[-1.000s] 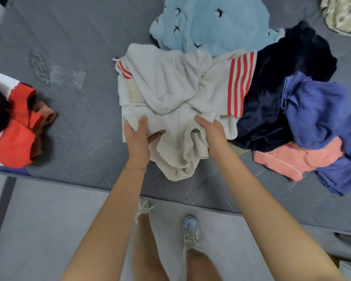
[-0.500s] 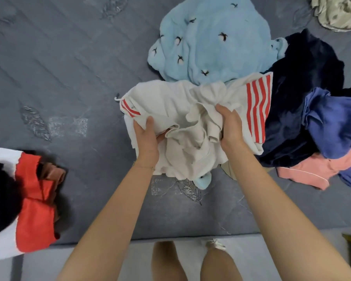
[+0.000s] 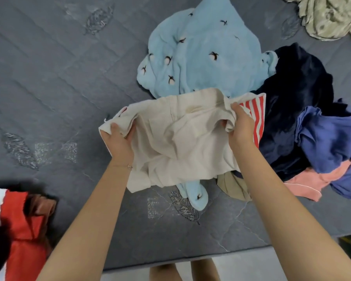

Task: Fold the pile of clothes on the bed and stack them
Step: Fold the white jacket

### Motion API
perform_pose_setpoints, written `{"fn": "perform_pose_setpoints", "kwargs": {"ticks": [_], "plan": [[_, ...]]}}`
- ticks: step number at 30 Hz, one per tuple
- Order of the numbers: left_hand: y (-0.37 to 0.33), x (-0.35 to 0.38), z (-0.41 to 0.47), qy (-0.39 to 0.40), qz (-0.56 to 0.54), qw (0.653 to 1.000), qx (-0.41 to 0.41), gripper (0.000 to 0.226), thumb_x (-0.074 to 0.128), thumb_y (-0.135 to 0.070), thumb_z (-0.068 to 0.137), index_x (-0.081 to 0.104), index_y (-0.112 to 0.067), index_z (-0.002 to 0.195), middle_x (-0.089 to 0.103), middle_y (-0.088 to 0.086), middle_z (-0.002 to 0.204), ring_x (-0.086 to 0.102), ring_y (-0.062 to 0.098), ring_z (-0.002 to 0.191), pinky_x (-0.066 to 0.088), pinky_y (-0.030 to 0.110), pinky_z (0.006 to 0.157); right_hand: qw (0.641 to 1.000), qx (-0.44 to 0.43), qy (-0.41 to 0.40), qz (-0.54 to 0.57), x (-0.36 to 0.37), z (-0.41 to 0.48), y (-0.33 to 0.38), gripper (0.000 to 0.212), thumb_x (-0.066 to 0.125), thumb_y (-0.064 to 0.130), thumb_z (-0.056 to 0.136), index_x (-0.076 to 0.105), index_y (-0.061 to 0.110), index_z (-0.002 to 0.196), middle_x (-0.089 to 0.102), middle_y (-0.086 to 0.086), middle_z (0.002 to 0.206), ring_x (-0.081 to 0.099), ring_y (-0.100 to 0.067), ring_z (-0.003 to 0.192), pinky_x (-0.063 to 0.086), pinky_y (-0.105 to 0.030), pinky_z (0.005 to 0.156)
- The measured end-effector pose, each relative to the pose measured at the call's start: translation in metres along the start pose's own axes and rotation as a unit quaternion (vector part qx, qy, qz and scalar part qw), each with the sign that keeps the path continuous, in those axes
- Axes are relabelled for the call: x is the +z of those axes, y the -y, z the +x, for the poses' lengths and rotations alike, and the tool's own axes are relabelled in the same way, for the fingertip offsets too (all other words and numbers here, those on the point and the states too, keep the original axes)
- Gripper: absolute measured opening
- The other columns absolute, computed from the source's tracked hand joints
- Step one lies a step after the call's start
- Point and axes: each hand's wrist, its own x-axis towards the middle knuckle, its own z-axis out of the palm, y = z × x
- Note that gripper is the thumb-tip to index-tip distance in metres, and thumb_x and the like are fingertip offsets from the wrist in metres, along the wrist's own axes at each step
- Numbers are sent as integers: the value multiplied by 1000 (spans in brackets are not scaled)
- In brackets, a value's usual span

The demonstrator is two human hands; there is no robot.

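Cream shorts [image 3: 176,142] with red side stripes hang spread between both hands above the grey bed [image 3: 49,88]. Left hand [image 3: 118,138] grips one waistband corner with curled fingers; right hand [image 3: 240,126] pinches the other. Behind the shorts lies a light blue garment [image 3: 201,55], beside them a navy garment [image 3: 296,102].

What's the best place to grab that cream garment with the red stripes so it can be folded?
Probably along its upper edge, one hand at each end, coming from the near side. The left hand grips the left corner and the right hand pinches the edge beside the red stripes. Held so, the cream garment spreads wide between them and its lower part hangs loose.
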Motion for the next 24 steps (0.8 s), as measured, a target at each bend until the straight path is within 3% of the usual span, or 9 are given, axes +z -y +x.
{"fn": "perform_pose_setpoints", "kwargs": {"ticks": [3, 8, 10, 12, 14, 17, 20, 22, 24], "plan": [[3, 5, 4, 34, 45, 998, -30, 33, 40, -18, 105, 38, -16, 138, 61, 9, 132, 63, 23, 118, 55, 38, 94, 999, -28, 7, -34, 7, 9, 1, 17, 61, 24, 94, 67, 12, 83, 66, 0, 73, 63, -15, 72, 52, -34, 83], [18, 7, -5, 85, 230, 969, -10, 47, 46, -29, 104, 30, -20, 148, 48, -7, 140, 50, 9, 125, 43, 22, 103, 988, -61, 15, -143, 14, 11, -7, 64, 59, 54, 85, 57, 6, 127, 66, -6, 117, 63, -21, 107, 48, -40, 103], [21, 6, -9, 152, 278, 948, 33, 49, 51, -16, 102, 30, -23, 145, 43, -12, 137, 44, 2, 125, 38, 16, 101, 985, -80, 40, -151, 13, 10, -10, 56, 56, 55, 89, 57, 12, 124, 63, -1, 115, 61, -16, 107, 45, -37, 104], [26, 2, -13, 215, 342, 912, 76, 53, 56, -12, 98, 33, -26, 145, 39, -13, 140, 37, 2, 132, 31, 23, 111, 980, -99, 69, -159, 9, 10, -10, 51, 54, 61, 88, 57, 26, 125, 61, 11, 123, 56, -8, 118, 40, -35, 109], [31, -1, -20, 251, 416, 866, 116, 60, 64, -22, 93, 35, -31, 144, 33, -5, 149, 27, 10, 141, 24, 34, 119, 968, -125, 108, -187, 3, 7, -10, 58, 52, 60, 91, 42, 34, 142, 48, 18, 143, 41, -1, 134, 30, -36, 117], [38, -2, -33, 298, 501, 803, 126, 81, 79, -32, 81, 32, -42, 145, 9, -1, 161, 10, 8, 147, 16, 33, 120, 944, -179, 116, -253, -1, 9, -5, 75, 62, 43, 90, 24, 26, 153, 32, 13, 155, 29, -3, 142, 25, -39, 120], [45, -5, -34, 364, 609, 690, 144, 104, 85, -48, 69, 18, -46, 149, -20, -13, 158, -10, 11, 150, 6, 35, 119, 920, -212, 125, -305, -6, 14, -2, 90, 68, 38, 85, 15, 19, 155, 25, 15, 155, 22, 0, 140, 20, -34, 121], [49, -4, -30, 361, 645, 646, 191, 95, 85, -42, 71, 30, -34, 149, -16, -2, 161, -7, 18, 151, 11, 39, 119, 920, -202, 146, -304, -12, 17, -2, 95, 69, 36, 89, 4, 19, 157, 13, 13, 160, 14, 4, 140, 14, -30, 121], [50, 2, -26, 323, 610, 680, 247, 56, 79, -18, 79, 56, -19, 130, 4, 9, 163, 11, 19, 149, 26, 34, 118, 924, -191, 152, -296, -17, 19, -1, 89, 62, 39, 94, 2, 23, 157, 3, 13, 163, 7, 5, 142, 10, -31, 122]]}}
